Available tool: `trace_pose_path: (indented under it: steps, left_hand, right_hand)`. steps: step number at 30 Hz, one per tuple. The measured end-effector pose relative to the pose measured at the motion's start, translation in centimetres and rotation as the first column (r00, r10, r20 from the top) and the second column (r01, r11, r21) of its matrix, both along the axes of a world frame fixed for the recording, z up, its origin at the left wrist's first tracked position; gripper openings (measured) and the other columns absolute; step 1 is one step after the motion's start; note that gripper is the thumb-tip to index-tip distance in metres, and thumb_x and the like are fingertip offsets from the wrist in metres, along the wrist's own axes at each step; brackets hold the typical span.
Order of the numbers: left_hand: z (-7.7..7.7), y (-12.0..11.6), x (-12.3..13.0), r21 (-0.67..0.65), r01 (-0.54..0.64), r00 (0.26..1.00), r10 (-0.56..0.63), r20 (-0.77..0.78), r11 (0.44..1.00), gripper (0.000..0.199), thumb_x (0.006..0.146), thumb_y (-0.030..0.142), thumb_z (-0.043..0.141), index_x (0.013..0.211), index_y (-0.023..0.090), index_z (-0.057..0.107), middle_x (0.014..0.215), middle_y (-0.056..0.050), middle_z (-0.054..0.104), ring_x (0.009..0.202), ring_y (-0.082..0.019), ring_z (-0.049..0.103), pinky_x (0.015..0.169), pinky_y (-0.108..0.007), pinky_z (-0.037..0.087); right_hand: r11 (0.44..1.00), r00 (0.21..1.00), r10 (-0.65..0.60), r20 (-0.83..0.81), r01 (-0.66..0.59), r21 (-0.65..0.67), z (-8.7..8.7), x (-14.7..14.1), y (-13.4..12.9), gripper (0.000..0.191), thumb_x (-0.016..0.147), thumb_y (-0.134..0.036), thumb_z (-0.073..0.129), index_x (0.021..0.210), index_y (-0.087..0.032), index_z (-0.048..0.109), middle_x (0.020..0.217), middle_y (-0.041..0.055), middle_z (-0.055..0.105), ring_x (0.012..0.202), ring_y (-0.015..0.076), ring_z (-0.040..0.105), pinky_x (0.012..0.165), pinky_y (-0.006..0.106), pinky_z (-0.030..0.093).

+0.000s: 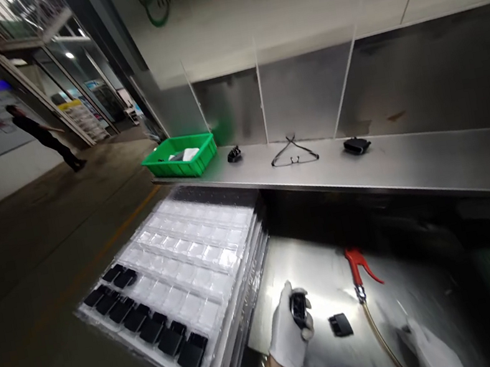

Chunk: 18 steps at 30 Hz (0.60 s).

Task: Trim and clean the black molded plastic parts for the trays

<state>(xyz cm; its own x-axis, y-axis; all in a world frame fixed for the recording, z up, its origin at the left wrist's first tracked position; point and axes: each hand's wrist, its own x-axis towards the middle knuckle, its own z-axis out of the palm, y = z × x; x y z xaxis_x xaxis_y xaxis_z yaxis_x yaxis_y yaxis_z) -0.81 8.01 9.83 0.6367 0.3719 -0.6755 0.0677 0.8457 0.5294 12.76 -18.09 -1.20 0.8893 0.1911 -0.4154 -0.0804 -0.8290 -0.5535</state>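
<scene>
My left hand (pixel 289 332), in a white glove, grips a small black plastic part (pixel 299 308) above the steel worktable (pixel 290 277). A flat black part (pixel 341 325) lies on the steel just right of that hand, not touching it. My right hand (pixel 430 350), also gloved, is blurred at the lower right, with a dark shape (pixel 409 349) at its fingers. Between my hands stands a red-handled air blow gun (pixel 357 268) on a brass-coloured hose. Left of my left hand is a stack of clear plastic trays (pixel 187 263), whose near rows hold several black parts (pixel 152 329).
A steel shelf (pixel 403 165) above the worktable holds a green plastic crate (pixel 180 157), a small black item (pixel 233 154), a pair of glasses (pixel 293 153) and a black pouch (pixel 356 145). A person (pixel 42 136) in dark clothes stands far off on the floor at the left.
</scene>
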Motion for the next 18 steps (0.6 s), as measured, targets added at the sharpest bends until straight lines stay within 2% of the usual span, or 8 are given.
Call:
trace_pose_path:
  steps: [3,6,8,11,13,15,18]
  left_hand:
    - [3.7,-0.3,-0.3,0.018,0.028,0.996,-0.03,0.083,0.999,0.045,0.088,0.06,0.057,0.091,0.016,0.058,0.072,-0.001,0.058,0.037,-0.003,0.038,0.031,-0.016,0.015]
    - [6.8,-1.0,-0.5,0.069,0.076,0.988,-0.084,0.128,0.995,0.044,0.091,0.059,0.053,0.09,0.016,0.059,0.071,-0.002,0.059,0.033,-0.002,0.035,0.03,-0.017,0.013]
    - [8.1,-1.6,-0.6,0.089,0.093,0.985,-0.105,0.138,0.992,0.045,0.093,0.059,0.049,0.089,0.015,0.059,0.068,-0.001,0.059,0.031,-0.002,0.033,0.03,-0.017,0.014]
    - [9.0,-2.2,-0.8,0.059,0.099,0.984,-0.106,0.142,0.993,0.044,0.094,0.057,0.047,0.089,0.015,0.059,0.069,-0.002,0.06,0.031,-0.001,0.031,0.03,-0.016,0.014]
    - [9.2,-2.4,-0.9,0.037,0.107,0.982,-0.112,0.155,0.994,0.043,0.095,0.056,0.047,0.093,0.015,0.059,0.074,-0.002,0.061,0.032,0.0,0.03,0.03,-0.015,0.015]
    - [9.4,-2.6,-1.0,0.027,0.12,0.982,-0.123,0.144,0.992,0.043,0.095,0.056,0.048,0.095,0.015,0.061,0.078,-0.003,0.061,0.034,0.001,0.032,0.03,-0.014,0.018]
    - [9.8,-2.8,-0.9,0.041,0.14,0.986,-0.143,0.085,0.989,0.046,0.094,0.058,0.049,0.101,0.015,0.062,0.081,-0.002,0.06,0.036,0.0,0.035,0.03,-0.013,0.021]
  right_hand:
    - [0.981,0.992,-0.119,-0.033,0.123,0.147,0.0,-0.5,0.0,0.057,0.089,-0.066,0.032,0.086,-0.02,0.066,0.103,0.0142,0.067,0.099,0.0342,0.063,0.081,0.039,0.052]
    - [0.95,0.977,-0.19,-0.094,0.207,0.233,1.4,-1.1,1.0,0.062,0.083,-0.073,0.037,0.095,-0.018,0.062,0.084,0.0097,0.063,0.074,0.0284,0.061,0.064,0.036,0.048]
    - [0.917,0.966,-0.201,-0.163,0.244,0.316,2.5,-1.6,1.7,0.065,0.08,-0.077,0.045,0.102,-0.017,0.058,0.07,0.0022,0.053,0.061,0.0222,0.052,0.055,0.031,0.042]
    - [0.882,0.962,-0.176,-0.21,0.249,0.401,4.2,-2.1,2.5,0.063,0.082,-0.077,0.051,0.105,-0.018,0.056,0.067,-0.0027,0.048,0.057,0.0171,0.046,0.054,0.028,0.037]
    - [0.904,0.968,-0.138,-0.21,0.21,0.373,5.7,-2.4,3.0,0.059,0.086,-0.076,0.048,0.1,-0.019,0.056,0.067,-0.0023,0.051,0.059,0.0165,0.047,0.057,0.028,0.038]
    - [0.925,0.965,-0.089,-0.246,0.172,0.339,7.7,-2.7,3.6,0.059,0.088,-0.077,0.046,0.093,-0.019,0.056,0.065,-0.0009,0.054,0.059,0.0167,0.048,0.058,0.027,0.038]
    - [0.889,0.936,0.03,-0.351,0.136,0.437,11.2,-3.3,4.4,0.062,0.086,-0.078,0.05,0.099,-0.018,0.056,0.072,0.0023,0.06,0.058,0.0164,0.049,0.054,0.026,0.038]
